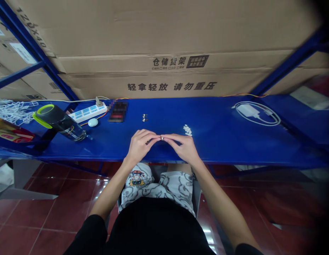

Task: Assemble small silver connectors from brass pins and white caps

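Note:
Above the front part of the blue shelf, my left hand [140,144] and my right hand [185,147] meet fingertip to fingertip. Both are closed in a pinch on one small part [162,138] with white and dark metallic bits, too small to name; the fingertips partly cover it. Beyond my left hand lie several small parts [145,118] with white middles and dark, brassy ends, set in short rows. A loose pile of small white pieces [187,130] lies just past my right hand. Something small and dark shows by my left fingers, its kind unclear.
On the left of the blue shelf [164,106] are a dark bottle [66,122] with a green loop, a white power strip [88,112], a white rounded object [92,122] and a blurred dark item [118,112]. A charger [248,110] with coiled cable lies right. Cardboard [164,35] stands behind.

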A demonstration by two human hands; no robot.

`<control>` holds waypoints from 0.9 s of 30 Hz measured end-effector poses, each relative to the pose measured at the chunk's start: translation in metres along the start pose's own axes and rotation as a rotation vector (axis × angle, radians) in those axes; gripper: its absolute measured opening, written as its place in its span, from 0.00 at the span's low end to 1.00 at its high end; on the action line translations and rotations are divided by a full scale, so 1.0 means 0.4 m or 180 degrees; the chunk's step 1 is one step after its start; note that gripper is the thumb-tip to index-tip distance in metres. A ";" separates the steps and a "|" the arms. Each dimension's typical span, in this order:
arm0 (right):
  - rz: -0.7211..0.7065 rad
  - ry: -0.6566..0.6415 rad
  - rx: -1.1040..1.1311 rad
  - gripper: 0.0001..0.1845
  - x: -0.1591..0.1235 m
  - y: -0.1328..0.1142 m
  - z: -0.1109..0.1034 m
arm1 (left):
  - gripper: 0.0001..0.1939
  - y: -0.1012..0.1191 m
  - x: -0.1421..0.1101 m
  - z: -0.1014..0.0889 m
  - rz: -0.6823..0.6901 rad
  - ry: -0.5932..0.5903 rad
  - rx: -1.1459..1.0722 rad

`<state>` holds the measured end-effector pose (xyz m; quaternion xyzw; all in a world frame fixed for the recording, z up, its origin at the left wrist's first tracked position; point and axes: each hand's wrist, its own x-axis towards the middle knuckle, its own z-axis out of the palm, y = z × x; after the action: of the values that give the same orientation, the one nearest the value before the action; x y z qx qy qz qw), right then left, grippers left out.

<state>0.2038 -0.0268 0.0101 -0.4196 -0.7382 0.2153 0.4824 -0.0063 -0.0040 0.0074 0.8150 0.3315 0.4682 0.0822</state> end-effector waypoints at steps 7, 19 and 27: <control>0.0033 0.0158 -0.0139 0.05 0.004 0.005 0.001 | 0.08 0.000 -0.001 0.000 0.0053 -0.0146 0.0031; 0.0059 0.0168 -0.0573 0.06 0.013 0.012 0.003 | 0.08 0.001 0.001 0.003 -0.0237 -0.0111 0.0366; 0.0716 0.0099 -0.1472 0.08 0.016 0.036 0.011 | 0.09 0.011 0.006 0.001 -0.0758 -0.0511 0.0780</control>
<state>0.2047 -0.0131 0.0015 -0.6015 -0.7089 0.0866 0.3579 -0.0034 -0.0058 0.0108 0.8086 0.4726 0.3447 0.0633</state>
